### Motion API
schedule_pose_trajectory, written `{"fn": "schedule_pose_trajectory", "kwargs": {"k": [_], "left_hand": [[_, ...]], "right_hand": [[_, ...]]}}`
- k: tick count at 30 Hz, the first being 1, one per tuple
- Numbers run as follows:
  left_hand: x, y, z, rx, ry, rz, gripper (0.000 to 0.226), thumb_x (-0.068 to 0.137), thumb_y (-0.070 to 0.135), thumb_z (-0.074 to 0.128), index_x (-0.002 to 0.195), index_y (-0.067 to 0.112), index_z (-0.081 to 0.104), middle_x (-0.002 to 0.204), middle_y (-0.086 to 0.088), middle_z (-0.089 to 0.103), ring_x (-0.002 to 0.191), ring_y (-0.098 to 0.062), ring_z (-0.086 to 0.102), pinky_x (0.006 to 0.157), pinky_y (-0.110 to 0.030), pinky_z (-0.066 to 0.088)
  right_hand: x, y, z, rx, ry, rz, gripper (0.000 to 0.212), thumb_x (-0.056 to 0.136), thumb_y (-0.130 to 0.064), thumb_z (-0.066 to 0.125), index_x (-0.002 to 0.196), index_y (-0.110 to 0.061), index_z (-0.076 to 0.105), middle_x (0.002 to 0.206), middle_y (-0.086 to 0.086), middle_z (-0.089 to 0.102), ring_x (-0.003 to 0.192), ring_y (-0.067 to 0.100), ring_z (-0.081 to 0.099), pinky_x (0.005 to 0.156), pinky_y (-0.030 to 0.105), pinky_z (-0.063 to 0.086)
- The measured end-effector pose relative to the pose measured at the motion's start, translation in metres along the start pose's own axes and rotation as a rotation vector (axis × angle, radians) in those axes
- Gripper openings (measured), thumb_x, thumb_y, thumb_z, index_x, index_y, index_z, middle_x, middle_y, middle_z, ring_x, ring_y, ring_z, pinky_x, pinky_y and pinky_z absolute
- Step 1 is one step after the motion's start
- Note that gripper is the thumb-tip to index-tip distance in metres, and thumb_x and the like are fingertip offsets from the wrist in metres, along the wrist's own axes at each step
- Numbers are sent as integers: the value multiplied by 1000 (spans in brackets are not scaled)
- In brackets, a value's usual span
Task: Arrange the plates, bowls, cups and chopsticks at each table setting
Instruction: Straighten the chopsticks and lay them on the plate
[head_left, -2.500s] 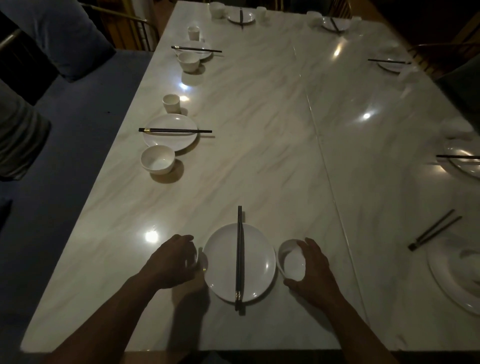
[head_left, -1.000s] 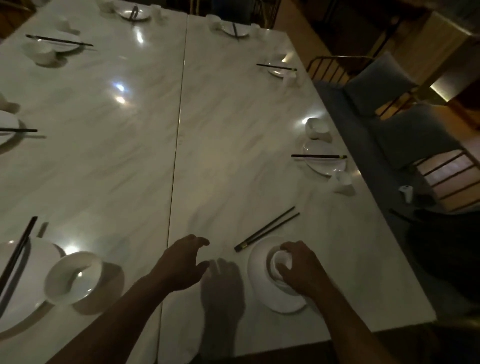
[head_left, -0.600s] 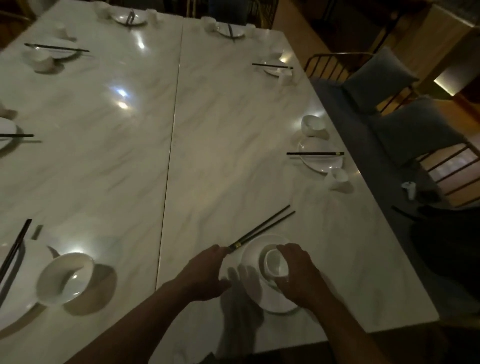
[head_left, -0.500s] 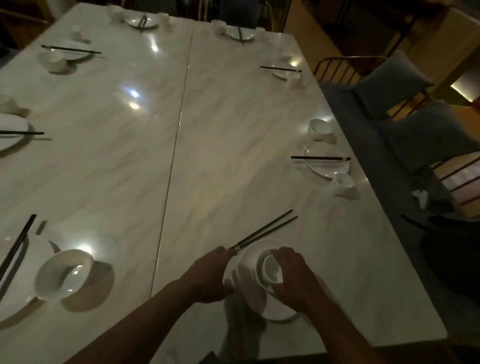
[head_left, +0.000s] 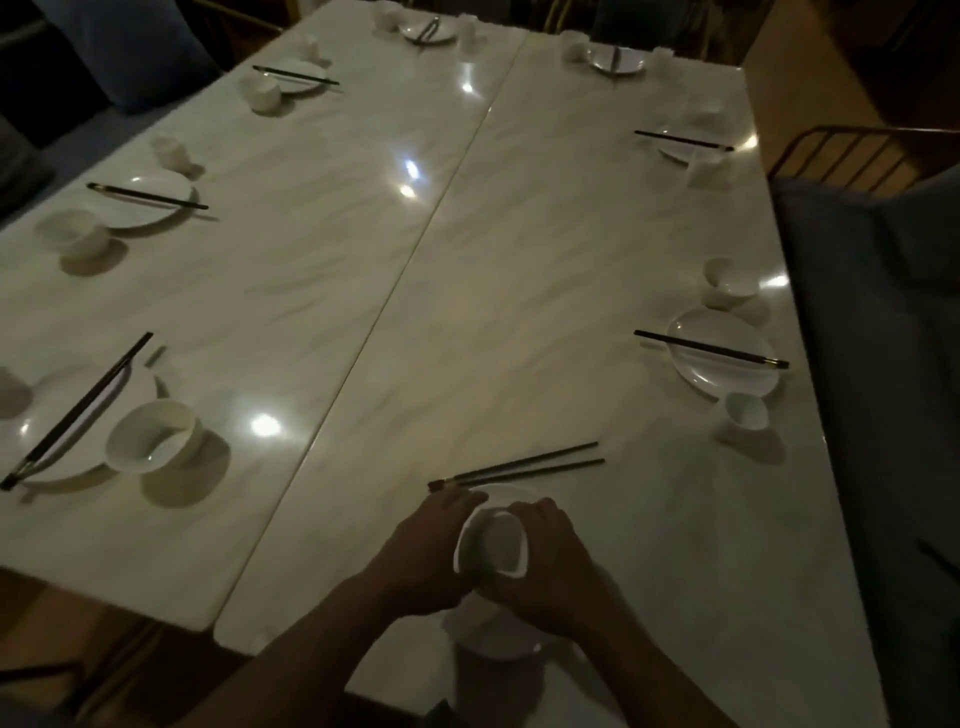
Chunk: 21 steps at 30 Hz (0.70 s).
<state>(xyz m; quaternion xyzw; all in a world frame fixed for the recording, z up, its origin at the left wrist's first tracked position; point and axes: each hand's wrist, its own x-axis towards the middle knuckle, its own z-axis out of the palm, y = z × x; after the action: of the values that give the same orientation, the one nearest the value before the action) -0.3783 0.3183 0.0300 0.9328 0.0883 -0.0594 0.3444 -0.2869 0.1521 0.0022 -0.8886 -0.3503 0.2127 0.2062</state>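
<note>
Head view: both hands, left hand (head_left: 426, 561) and right hand (head_left: 557, 566), grip the bowl (head_left: 493, 543), seemingly above the plate (head_left: 498, 643).

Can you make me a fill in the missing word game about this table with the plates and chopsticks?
The left hand and the right hand hold the white bowl over a ____. The chopsticks nearest them lie on the ____. Further right, another plate has ____ lying across it.
Missing words: plate; table; chopsticks.
</note>
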Motion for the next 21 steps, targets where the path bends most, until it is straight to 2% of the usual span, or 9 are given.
{"fn": "schedule_pose_trajectory", "kwargs": {"k": [3,6,7,9,11,13,17,19,21], "left_hand": [[-6,2,3,-30,37,15,83,71,52,74,142,38,32,146,13,37,134,-7,33,111,-32,35],[-7,14,-3,-126,112,45,80,72,47,76,134,53,26,137,22,41,124,3,40,103,-24,40],[-6,18,-5,-136,133,45,82,72,46,76,136,53,25,138,19,43,124,1,42,102,-25,41],[-5,17,-5,-135,193,41,82,74,48,74,141,41,28,141,12,47,125,-5,47,101,-30,45],[-7,8,-6,-139,230,9,82,74,51,72,143,35,30,141,11,48,124,-6,49,100,-33,47],[-10,-3,-10,-129,259,-23,86,71,58,70,144,35,30,141,11,47,124,-6,49,99,-34,48],[-22,-26,-23,-102,313,-67,86,66,65,65,138,26,40,133,5,55,115,-13,56,93,-36,51],[-27,-38,-28,-101,315,-106,88,62,66,66,135,23,43,129,4,57,112,-13,58,92,-35,52],[-32,-50,-29,-77,292,-116,89,60,69,68,132,24,43,125,4,58,108,-12,58,89,-32,53]], "right_hand": [[-1,4,-19,78,54,-38,92,56,-78,59,130,-24,52,120,-4,54,106,9,52,92,28,49],[-2,-3,-40,192,125,-100,82,60,-65,70,128,-21,57,118,-3,58,104,10,56,90,26,51],[-2,-6,-44,216,132,-123,80,61,-62,71,128,-19,58,119,-2,59,106,10,57,92,24,49],[2,-16,-47,230,132,-153,76,64,-58,73,128,-19,58,120,-3,60,109,11,57,93,15,43],[7,-30,-47,229,113,-144,74,64,-55,78,127,-23,57,120,-6,59,108,7,55,88,4,35],[12,-44,-43,250,95,-123,75,62,-52,83,126,-25,56,118,-7,57,103,5,54,82,1,32],[22,-74,-31,266,50,-127,78,63,-50,85,131,-26,53,121,-7,54,101,2,51,79,2,33],[24,-81,-27,264,-3,-123,86,66,-55,83,138,-25,47,129,-6,51,108,4,49,87,5,35],[24,-79,-24,214,-35,-102,101,65,-71,73,147,-26,37,142,-5,44,125,10,44,102,18,36]]}}
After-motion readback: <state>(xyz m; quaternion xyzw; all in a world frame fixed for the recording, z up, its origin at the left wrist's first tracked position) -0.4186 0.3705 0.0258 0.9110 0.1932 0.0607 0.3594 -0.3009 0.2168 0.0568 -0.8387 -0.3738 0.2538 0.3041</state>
